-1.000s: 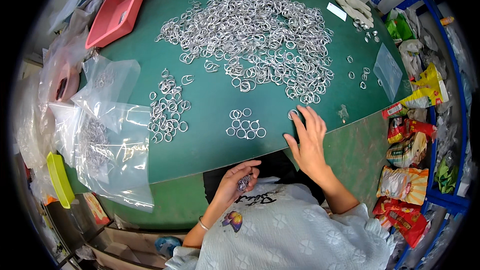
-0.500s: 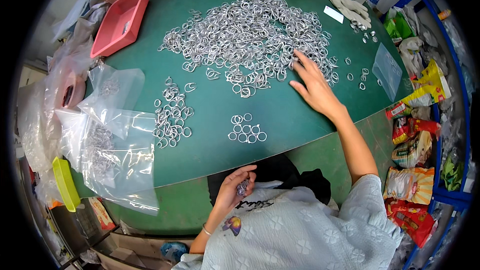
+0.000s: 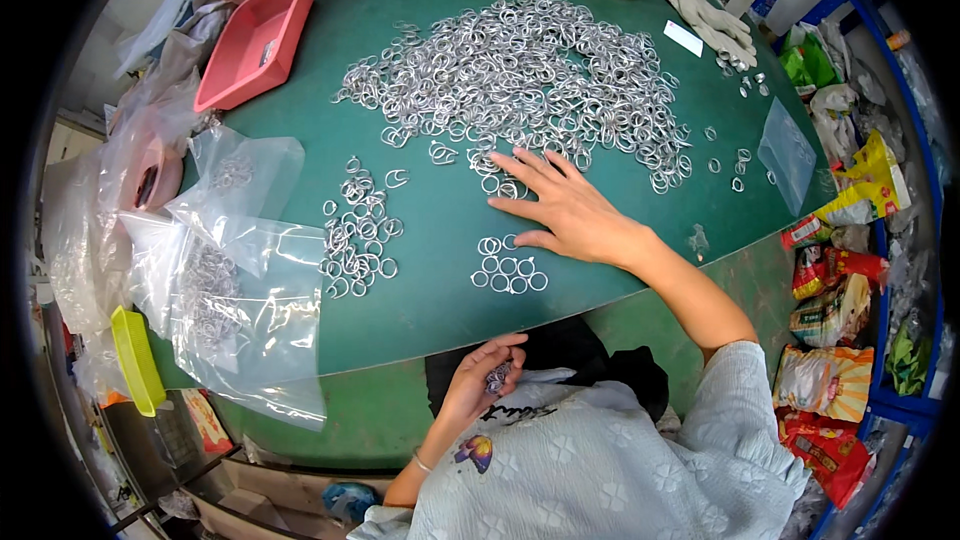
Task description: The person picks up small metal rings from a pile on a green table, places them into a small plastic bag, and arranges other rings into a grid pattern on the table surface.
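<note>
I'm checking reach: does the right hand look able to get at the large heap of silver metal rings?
Probably yes: the right hand is open at the near edge of the heap, nothing visibly between.

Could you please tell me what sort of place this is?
Probably a small workshop or sorting room for metal parts: a large heap of metal rings is spread on a green table, a clear plastic bag with small metal pieces lies at the left, and a pale glove lies at the far right.

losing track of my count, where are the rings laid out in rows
In the head view, the rowed rings lie mid-picture on the green table, just below the right hand and right of the smaller loose pile.
</note>
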The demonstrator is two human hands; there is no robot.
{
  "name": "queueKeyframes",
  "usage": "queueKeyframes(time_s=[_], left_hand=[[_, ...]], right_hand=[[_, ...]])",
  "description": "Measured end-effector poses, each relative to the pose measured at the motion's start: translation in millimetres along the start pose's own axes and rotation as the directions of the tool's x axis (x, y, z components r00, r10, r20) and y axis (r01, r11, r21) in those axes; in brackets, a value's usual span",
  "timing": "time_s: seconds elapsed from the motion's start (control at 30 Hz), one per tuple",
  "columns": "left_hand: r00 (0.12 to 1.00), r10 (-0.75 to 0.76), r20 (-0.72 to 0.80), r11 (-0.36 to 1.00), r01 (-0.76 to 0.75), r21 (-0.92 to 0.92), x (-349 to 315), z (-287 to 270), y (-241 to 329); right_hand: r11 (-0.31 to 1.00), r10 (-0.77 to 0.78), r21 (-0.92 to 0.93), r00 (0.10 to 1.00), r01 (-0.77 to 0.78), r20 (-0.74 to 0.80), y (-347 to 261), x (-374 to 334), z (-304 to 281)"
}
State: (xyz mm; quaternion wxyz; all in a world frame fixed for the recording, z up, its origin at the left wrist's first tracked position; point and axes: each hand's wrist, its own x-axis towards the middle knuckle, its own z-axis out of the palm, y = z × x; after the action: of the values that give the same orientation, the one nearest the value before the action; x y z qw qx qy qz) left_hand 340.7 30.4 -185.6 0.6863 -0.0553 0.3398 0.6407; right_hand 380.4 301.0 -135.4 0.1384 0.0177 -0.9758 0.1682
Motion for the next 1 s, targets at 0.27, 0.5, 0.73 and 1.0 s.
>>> queueKeyframes(time_s=[0.27,0.5,0.73,1.0], left_hand=[[0.989,0.018,-0.147,0.994,-0.033,-0.100,0,-7,-4],[0.999,-0.025,0.027,0.984,0.029,-0.174,5,-17,-4],[0.998,-0.031,-0.063,0.995,0.024,-0.102,1,-13,-1],[0.998,-0.038,-0.045,0.991,0.031,-0.130,8,-18,-1]], right_hand=[[0.898,0.262,-0.305,0.942,-0.317,-0.210,44,-12,-13],[0.990,0.138,0.011,0.962,-0.140,-0.235,13,29,2],[0.970,0.115,-0.183,0.966,-0.160,-0.232,37,38,1],[0.941,0.254,-0.093,0.863,-0.324,-0.436,37,31,-6]])
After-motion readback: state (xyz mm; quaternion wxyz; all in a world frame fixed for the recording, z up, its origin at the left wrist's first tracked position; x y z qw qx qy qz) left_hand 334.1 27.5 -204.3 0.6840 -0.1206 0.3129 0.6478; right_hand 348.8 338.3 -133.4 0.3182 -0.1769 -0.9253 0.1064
